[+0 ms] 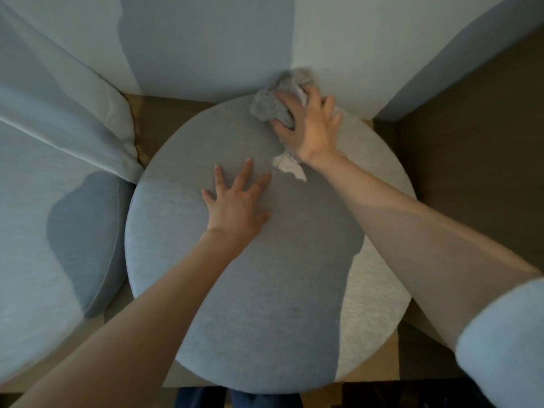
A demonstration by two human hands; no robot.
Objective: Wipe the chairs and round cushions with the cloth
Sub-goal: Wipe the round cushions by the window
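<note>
A large round grey-blue cushion [265, 290] fills the middle of the view, lying flat on a wooden seat. My left hand [237, 201] rests flat on its centre with the fingers spread. My right hand [309, 125] presses a crumpled grey cloth [270, 106] onto the cushion's far right edge, fingers curled over the bunched fabric. A pale corner of the cloth sticks out under my right wrist.
A second round cushion [59, 231] lies at the left with a white curtain [59, 98] draped over its far part. A pale wall [206, 39] stands close behind. A dark wooden surface [471, 142] runs along the right.
</note>
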